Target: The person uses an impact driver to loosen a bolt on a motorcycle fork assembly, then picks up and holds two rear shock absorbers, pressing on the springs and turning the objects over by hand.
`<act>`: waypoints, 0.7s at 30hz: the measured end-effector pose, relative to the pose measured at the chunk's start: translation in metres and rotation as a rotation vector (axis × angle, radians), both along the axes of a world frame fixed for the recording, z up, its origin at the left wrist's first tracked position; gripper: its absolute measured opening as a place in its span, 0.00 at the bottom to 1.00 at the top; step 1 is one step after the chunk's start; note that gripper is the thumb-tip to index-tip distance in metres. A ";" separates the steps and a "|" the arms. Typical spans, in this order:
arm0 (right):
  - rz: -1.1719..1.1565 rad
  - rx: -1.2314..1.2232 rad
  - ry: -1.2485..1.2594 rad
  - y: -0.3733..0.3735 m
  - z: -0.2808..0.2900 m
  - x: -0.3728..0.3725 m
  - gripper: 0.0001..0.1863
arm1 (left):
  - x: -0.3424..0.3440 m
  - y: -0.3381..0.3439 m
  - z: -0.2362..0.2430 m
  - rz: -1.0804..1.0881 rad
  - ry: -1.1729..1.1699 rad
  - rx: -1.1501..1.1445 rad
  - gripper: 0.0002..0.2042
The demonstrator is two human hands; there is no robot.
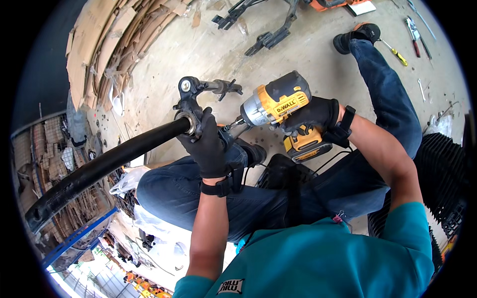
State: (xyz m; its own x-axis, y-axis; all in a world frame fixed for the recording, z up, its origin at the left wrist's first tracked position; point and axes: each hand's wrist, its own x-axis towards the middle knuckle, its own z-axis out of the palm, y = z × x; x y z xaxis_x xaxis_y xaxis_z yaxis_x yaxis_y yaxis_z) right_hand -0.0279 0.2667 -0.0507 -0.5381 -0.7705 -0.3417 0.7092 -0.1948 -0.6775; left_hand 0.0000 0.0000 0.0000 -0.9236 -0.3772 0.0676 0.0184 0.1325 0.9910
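Note:
My right hand (315,118), in a black glove, is closed round the handle of a yellow and black cordless impact driver (268,103). The driver's nose points left, and its bit reaches a black metal bracket (188,103) beside my left hand; whether it sits on a fastener I cannot make out. My gloved left hand (206,151) grips this bracket near a bright metal ring (188,123). From the ring a long black tube (112,155) runs down to the left. A jointed black arm (218,87) sticks out at the bracket's far side.
Flattened cardboard (107,44) is stacked at the far left. More black metal frame parts (271,39) lie on the concrete floor ahead. Far right are a yellow-handled screwdriver (399,57), pliers (413,35) and a small metal rod (421,90). Black ribbed crates (442,174) stand at my right.

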 end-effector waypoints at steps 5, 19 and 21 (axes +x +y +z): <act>0.053 0.061 0.045 -0.003 0.008 -0.008 0.22 | 0.000 -0.002 0.007 0.032 -0.006 0.070 0.25; 0.016 -0.051 -0.038 -0.001 -0.004 0.002 0.23 | 0.003 0.003 0.006 0.045 -0.009 0.030 0.25; 0.015 -0.029 -0.030 -0.001 -0.007 0.002 0.22 | 0.004 0.002 0.005 0.033 -0.008 0.022 0.25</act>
State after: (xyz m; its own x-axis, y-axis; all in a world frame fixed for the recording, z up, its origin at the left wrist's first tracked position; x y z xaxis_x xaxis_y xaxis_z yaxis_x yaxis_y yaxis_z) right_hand -0.0255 0.2659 -0.0573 -0.5163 -0.7882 -0.3350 0.7323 -0.2035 -0.6499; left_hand 0.0044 0.0017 0.0055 -0.9111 -0.4090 0.0517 0.0063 0.1115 0.9937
